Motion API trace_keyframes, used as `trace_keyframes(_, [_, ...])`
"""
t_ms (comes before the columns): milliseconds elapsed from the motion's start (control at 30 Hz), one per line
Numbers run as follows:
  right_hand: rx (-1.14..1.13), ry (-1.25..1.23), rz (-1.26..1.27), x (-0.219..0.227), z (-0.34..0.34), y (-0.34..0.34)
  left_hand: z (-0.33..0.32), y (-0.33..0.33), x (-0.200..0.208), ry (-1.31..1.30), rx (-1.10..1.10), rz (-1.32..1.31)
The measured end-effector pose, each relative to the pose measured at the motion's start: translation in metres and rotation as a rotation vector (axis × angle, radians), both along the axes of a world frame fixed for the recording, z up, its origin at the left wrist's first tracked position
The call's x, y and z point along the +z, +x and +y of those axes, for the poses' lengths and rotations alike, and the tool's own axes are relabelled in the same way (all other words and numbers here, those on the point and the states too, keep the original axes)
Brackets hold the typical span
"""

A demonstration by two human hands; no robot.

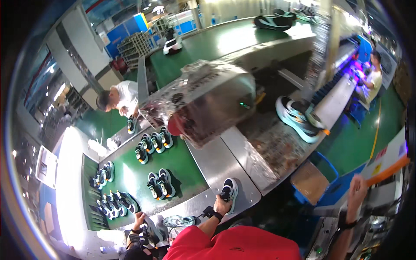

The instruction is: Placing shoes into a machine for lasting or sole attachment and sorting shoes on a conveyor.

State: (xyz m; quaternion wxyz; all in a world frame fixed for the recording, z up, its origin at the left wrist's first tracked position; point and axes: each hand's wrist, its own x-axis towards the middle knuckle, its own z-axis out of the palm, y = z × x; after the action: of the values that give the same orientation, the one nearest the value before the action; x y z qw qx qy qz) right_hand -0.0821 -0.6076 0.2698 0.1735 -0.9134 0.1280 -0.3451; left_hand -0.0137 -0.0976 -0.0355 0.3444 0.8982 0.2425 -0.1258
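Note:
My left hand, with a black strap at the wrist, grips the heel of a black-and-white shoe that lies on the steel table. My right hand, also strapped at the wrist, is raised at the far right. It touches the end of an orange bar on a white machine panel, and whether it grips the bar is unclear. My red shirt fills the lower middle.
A green conveyor carries several pairs of dark shoes. At lower left another person's hand holds a shoe. A foil-covered tunnel sits beyond. A teal shoe lies on the mesh belt. Two workers stand at far left and far right.

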Motion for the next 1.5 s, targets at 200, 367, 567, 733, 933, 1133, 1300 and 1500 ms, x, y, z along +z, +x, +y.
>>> trace_keyframes(200, [0.571,-0.757,-0.166,0.214,0.218,0.308,0.110,0.117,-0.021,-0.869,0.565,-0.239])
trace_keyframes(367, [0.869,-1.226,-0.334,0.270,0.398,0.495,0.229,0.275,-0.033,-0.502,0.585,-0.280])
trace_keyframes(567, [0.896,-1.494,-0.066,0.261,0.561,0.579,0.338,0.385,-0.022,-0.028,0.536,-0.352])
trace_keyframes(733, [1.186,-1.382,-0.191,0.252,0.600,0.645,0.335,0.360,-0.050,0.033,0.336,-0.728])
trace_keyframes(933, [1.043,-1.238,-0.273,0.261,0.555,0.625,0.182,0.186,-0.052,-0.729,0.353,-0.549])
trace_keyframes(1133, [0.734,-0.777,-0.085,0.299,0.440,0.507,0.060,0.059,0.076,-1.388,0.201,0.022])
trace_keyframes(1300, [0.613,-0.316,-0.076,0.307,0.294,0.360,-0.007,0.109,0.254,-1.537,-0.513,0.079])
trace_keyframes(1500, [0.511,0.147,0.044,0.246,0.177,0.163,-0.141,0.146,0.344,-1.913,-0.855,-0.146])
